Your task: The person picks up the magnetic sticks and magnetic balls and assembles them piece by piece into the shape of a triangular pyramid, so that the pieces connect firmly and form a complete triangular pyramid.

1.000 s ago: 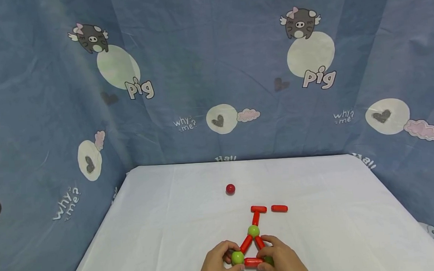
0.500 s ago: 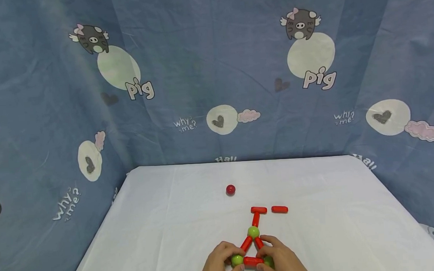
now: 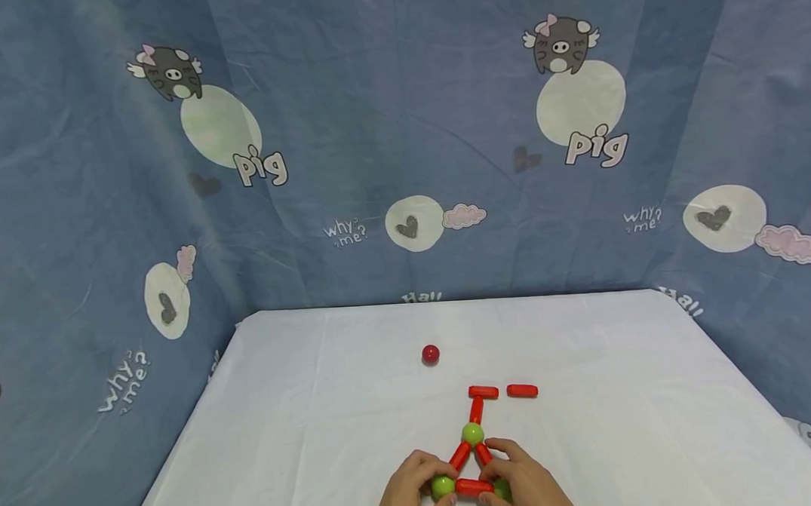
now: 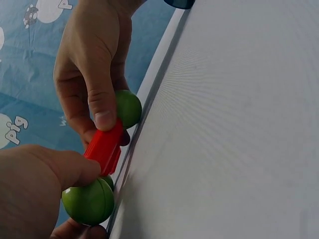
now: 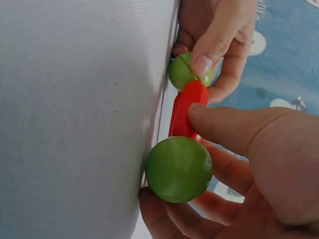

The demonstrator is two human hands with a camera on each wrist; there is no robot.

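Observation:
Red rods and green balls form a triangle at the table's near edge. My left hand (image 3: 412,488) grips the left corner's green ball (image 3: 443,486), its thumb at the ball's near side. My right hand (image 3: 527,483) holds the right corner: in the right wrist view its thumb lies on the near red rod (image 5: 188,112) and its fingers curl round the green ball (image 5: 179,169). Two slanted rods, left (image 3: 460,456) and right (image 3: 483,453), meet the far green ball (image 3: 472,433). Beyond that ball extends another red rod (image 3: 476,411).
A red rod (image 3: 483,392) lies crosswise at that far rod's end; whether they join I cannot tell. One loose red rod (image 3: 522,390) lies to its right. Farther back sits a red ball (image 3: 430,354) on the white tabletop (image 3: 331,407). A blue printed cloth (image 3: 401,155) hangs behind.
The left fingers have shifted slightly right, over the top of the left ball. The triangle has shifted very slightly; the right hand stays almost in place.

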